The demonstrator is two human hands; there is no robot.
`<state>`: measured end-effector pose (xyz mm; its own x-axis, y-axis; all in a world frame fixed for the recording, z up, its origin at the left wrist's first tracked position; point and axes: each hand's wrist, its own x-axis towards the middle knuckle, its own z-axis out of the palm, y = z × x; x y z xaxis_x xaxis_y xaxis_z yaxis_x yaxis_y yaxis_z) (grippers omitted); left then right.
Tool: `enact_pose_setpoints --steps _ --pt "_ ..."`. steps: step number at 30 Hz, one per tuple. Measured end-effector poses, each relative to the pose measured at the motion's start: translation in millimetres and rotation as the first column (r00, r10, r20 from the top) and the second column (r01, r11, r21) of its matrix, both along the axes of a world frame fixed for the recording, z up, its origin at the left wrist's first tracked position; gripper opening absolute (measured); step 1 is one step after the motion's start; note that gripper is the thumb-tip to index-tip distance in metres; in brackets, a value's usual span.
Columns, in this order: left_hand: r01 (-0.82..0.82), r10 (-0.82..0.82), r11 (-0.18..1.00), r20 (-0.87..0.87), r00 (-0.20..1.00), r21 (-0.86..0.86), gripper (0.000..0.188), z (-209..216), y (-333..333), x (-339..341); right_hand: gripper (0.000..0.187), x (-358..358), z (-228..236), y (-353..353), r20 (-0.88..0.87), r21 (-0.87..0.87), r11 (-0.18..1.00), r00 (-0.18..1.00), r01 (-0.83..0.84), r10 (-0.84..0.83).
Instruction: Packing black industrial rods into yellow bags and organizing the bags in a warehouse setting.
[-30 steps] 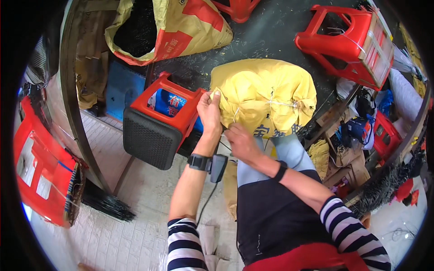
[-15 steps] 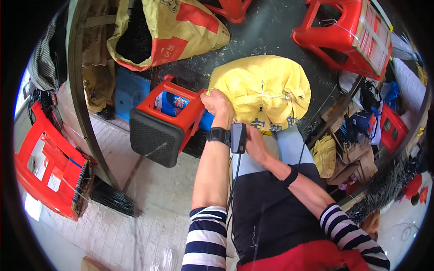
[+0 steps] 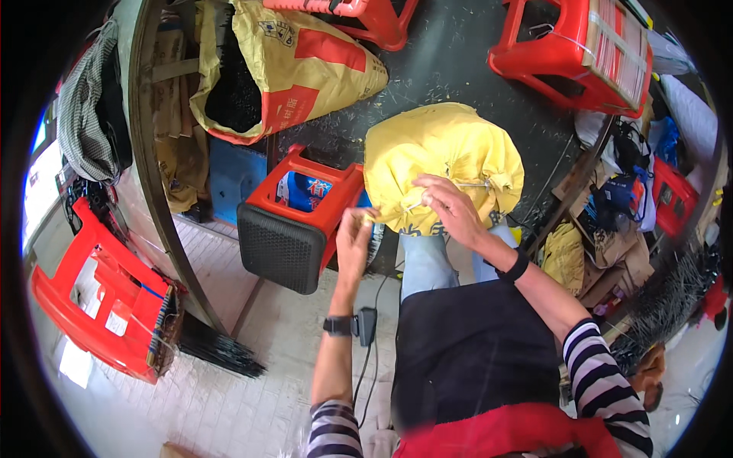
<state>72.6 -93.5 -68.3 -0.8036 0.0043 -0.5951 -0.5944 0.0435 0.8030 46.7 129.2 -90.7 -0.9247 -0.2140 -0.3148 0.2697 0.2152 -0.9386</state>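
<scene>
A yellow woven sack (image 3: 427,141), bundled into a rounded shape and tied with thin pale string (image 3: 475,184), rests over my knees. At its near left corner my left hand (image 3: 353,238) is closed in a pinch, with a bit of the yellow sack cloth at the fingertips. My right hand (image 3: 456,212) lies over the sack's near side, palm down, its fingers bent together. A small pale strip (image 3: 414,204) shows by its fingertips; what they hold is partly hidden. Beside my left hand, a red stool (image 3: 336,195) with a black textured seat (image 3: 282,246) lies tipped over.
A large open yellow and red sack (image 3: 328,65) with dark contents lies at the far left. Red stools (image 3: 569,46) stand at the far right. A toppled red chair (image 3: 99,290) and black bristles (image 3: 221,353) are at left. Cardboard and bags (image 3: 622,256) clutter the right.
My left hand has come down and left toward me, along the sack's left edge. My right hand has risen from beside the left wrist onto the sack's near side.
</scene>
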Motion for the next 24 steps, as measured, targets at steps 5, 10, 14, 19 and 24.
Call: enact_pose_setpoints --steps 5,10,14,19,24 --pt "0.449 -0.572 0.752 -0.141 0.808 -0.483 0.021 47 15 13 0.018 10 -10 7 0.077 0.258 0.933 0.968 -0.25 0.238" --pt "0.385 -0.64 0.567 -0.096 0.763 -0.728 0.01 31 50 -41 0.011 39 -9 -12 -0.318 0.404 0.913 0.927 -0.057 0.199" --pt "0.472 -0.622 0.702 -0.137 0.771 -0.532 0.005 -22 57 -51 0.011 58 -5 -19 -0.258 0.437 0.898 0.95 -0.047 0.175" --pt "0.573 -0.828 0.404 -0.019 0.56 -0.713 0.004 -49 60 -37 0.005 57 -8 -18 -0.174 0.446 0.891 0.985 0.087 -0.009" --pt "0.622 -0.793 0.512 -0.049 0.607 -0.592 0.005 -37 65 -42 0.009 40 -19 -15 0.078 0.224 0.911 0.926 0.346 -0.371"
